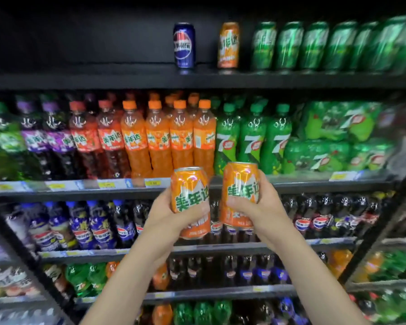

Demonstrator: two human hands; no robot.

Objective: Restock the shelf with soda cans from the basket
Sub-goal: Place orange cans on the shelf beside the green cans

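Note:
My left hand [167, 212] grips an orange soda can [189, 184], held upright in front of the shelves. Just to its right, my right hand [265, 207] grips a second orange soda can [240, 181]. Both cans are raised to the height of the second shelf's front rail. On the top shelf [127, 77] stand a blue can [184, 44], an orange can [229, 44] and a row of green cans [319, 45] running to the right. The left part of the top shelf is dark and bare. No basket is in view.
The second shelf holds purple, red, orange bottles [169, 137] and green bottles [253, 137], plus green multipacks [338, 137] at right. Lower shelves hold dark cola bottles and more green and orange bottles. A black upright post [384, 219] slants along the right.

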